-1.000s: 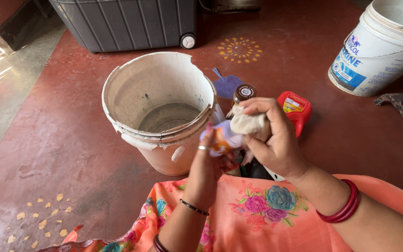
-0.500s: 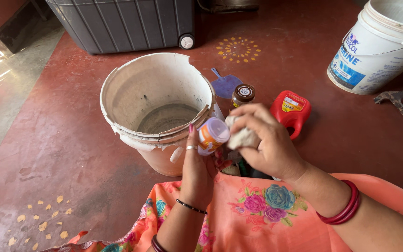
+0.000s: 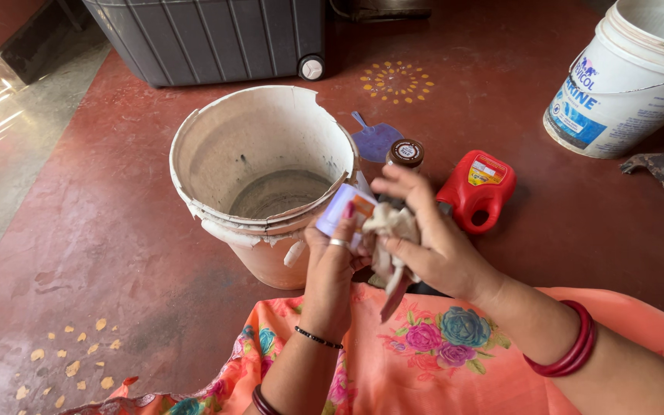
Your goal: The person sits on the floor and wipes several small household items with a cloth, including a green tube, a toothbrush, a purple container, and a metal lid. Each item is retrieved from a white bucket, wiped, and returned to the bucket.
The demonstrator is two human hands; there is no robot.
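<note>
cracked white bucket on the red floor, red jug and brown-capped jar beside it, left hand grip closed round a small lilac-and-orange container at the bucket's rim, right hand grip pinching a pale rag against it

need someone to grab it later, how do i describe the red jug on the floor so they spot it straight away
Start at the big cracked white bucket in the middle of the red floor. Just to its right stands a brown-capped bottle, and right of that lies the red jug. It is the only bright red container, squat, with a built-in handle loop.
</note>
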